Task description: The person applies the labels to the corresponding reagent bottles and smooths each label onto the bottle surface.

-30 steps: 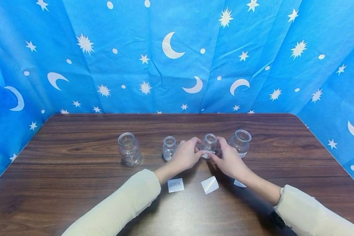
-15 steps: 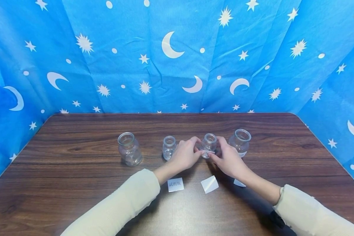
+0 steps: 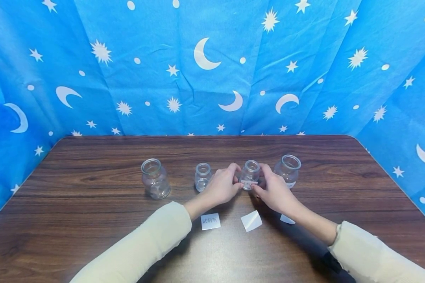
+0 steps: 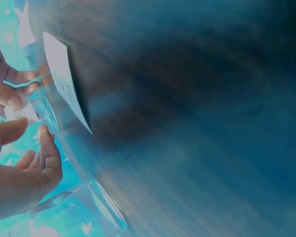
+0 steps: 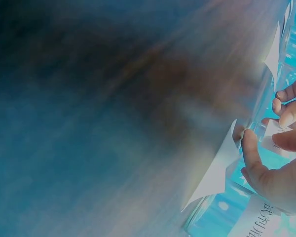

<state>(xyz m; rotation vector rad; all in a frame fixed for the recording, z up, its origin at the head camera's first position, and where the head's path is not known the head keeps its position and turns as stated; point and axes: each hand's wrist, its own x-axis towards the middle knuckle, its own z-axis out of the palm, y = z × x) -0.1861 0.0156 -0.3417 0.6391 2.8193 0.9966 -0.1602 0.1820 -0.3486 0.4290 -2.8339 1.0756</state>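
In the head view, both hands hold a small clear glass jar (image 3: 251, 171) upright on the table, right of centre. A white label (image 3: 249, 184) with dark characters lies across the jar's front. My left hand (image 3: 224, 184) has its thumb at the label's left end and its fingers round the jar's left side. The right hand (image 3: 275, 192) matches it from the right, thumb on the label's right end. The left wrist view shows the label (image 4: 20, 113) between the thumbs; in the right wrist view the right hand's (image 5: 281, 177) fingers bend beside the jar.
Left of the hands stand a small glass jar (image 3: 202, 175) and a larger one (image 3: 156, 181). A larger labelled jar (image 3: 288, 169) is close behind the right hand. In front lie a written label (image 3: 210, 221), a creased white paper (image 3: 251, 221) and another paper (image 3: 287, 219) partly under the right forearm.
The label on the held jar now faces forward more plainly, its characters showing. Both hands have stayed round the jar with only slight thumb movement.
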